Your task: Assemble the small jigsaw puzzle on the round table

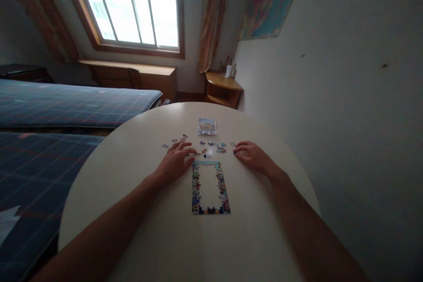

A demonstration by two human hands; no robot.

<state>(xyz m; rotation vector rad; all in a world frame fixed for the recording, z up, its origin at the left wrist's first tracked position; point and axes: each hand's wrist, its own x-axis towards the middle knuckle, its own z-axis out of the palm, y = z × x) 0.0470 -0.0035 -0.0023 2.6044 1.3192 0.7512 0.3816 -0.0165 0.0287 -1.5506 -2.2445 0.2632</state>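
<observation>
A puzzle border [196, 194] lies assembled on the table as an upright rectangle, with bare tabletop inside it. Loose puzzle pieces [211, 144] are scattered just beyond its far edge. My left hand [176, 159] rests palm down at the border's upper left, fingers apart over a few pieces that it partly hides. On the right, my right hand [253, 156] lies with bent, slightly parted fingers. A small dark puzzle piece [234, 152] shows at its fingertips; whether it is gripped or only touched is unclear. Behind the pieces lies a small printed picture sheet [206, 126].
The round white table [132, 224] reaches close to the wall [330, 110] on the right. Beds with plaid covers [66, 105] stand to the left. A desk [148, 69] under the window and a corner shelf [224, 81] are beyond the table.
</observation>
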